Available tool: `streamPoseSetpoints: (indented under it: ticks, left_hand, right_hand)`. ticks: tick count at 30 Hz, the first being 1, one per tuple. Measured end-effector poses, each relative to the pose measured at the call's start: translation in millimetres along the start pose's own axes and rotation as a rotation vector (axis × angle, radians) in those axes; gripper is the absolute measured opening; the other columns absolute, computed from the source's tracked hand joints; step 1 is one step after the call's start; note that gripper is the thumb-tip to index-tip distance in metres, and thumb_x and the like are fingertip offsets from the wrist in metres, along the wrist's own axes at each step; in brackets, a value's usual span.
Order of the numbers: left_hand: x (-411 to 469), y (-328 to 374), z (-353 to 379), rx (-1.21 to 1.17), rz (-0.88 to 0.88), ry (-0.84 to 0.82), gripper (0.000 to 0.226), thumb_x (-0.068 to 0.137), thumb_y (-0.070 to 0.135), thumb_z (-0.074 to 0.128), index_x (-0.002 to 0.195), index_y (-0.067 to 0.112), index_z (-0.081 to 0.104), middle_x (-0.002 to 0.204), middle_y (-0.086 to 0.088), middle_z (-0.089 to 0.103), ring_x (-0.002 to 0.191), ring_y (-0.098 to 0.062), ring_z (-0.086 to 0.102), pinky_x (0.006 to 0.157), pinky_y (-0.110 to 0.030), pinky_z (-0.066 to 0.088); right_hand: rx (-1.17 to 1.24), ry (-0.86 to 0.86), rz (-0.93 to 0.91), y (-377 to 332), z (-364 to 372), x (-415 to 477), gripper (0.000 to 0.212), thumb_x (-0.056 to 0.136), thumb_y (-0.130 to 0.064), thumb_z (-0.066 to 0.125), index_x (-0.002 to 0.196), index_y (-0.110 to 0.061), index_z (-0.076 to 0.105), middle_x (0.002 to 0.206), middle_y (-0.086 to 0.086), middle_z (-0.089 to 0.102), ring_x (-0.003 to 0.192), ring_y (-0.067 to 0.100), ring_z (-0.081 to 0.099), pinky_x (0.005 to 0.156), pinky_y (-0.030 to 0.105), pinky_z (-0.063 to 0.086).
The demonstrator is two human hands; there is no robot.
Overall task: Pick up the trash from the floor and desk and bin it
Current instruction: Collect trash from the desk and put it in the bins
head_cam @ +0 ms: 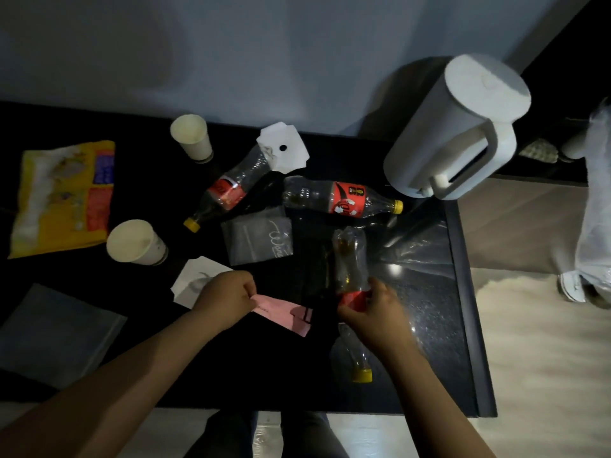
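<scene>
The fingers (pixel 248 293) of the left hand (pixel 224 300) are pinching a pink paper (pixel 281 314) near the front edge of the bench (pixel 439 342), while the right hand (pixel 375 314) is curling around a red-labelled bottle (pixel 350 259) lying just beside it, toward the right edge.

Dim overall. The glossy black speckled bench (pixel 429 325) swallows detail, bar one small white glare spot on its right side. Soft broad shadows cross the pale grey wall (pixel 231 44). Wide-angle bending tilts the tall white plastic jug (pixel 453 127), its edges slightly soft. Pale floor (pixel 529 342) at right is brighter and smeared.
</scene>
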State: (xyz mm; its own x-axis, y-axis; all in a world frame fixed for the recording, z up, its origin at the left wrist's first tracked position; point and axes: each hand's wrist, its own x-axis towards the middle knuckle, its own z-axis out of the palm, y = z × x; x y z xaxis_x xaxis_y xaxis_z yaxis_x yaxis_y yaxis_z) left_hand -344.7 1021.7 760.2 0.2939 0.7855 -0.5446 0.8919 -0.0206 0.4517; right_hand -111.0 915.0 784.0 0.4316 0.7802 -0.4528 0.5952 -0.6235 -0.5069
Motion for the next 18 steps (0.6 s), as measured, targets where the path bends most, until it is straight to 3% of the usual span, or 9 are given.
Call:
streamPoseSetpoints:
  ticks: [4,12,18]
  left_hand:
    - [-6,-33,-24,-0.018,-0.078,0.077,0.007,0.079,0.017,0.071,0.082,0.015,0.066,0.088,-0.002,0.066,0.088,-0.02,0.061,0.071,-0.025,0.043]
    - [-4,-85,-58,0.011,-0.149,0.088,0.017,0.081,0.021,0.071,0.094,0.014,0.063,0.103,-0.008,0.064,0.099,-0.024,0.059,0.083,-0.033,0.048]
    - [2,-90,-63,0.276,-0.024,0.125,0.058,0.075,0.033,0.074,0.124,0.013,0.05,0.125,-0.01,0.047,0.117,-0.028,0.046,0.096,-0.036,0.042]
  right_hand:
    - [-0.022,-0.036,-0.044,-26,13,2,0.071,0.07,-0.045,0.075,0.128,-0.015,0.048,0.12,0.005,0.051,0.102,0.022,0.056,0.084,0.039,0.053]
    - [-0.058,-0.067,-0.104,-61,36,6,0.068,0.069,-0.044,0.075,0.126,-0.02,0.047,0.115,0.001,0.049,0.094,0.015,0.053,0.075,0.03,0.048]
    - [-0.065,-0.063,-0.09,-70,44,8,0.066,0.068,-0.045,0.076,0.123,-0.021,0.049,0.114,0.0,0.052,0.094,0.016,0.056,0.075,0.031,0.051]
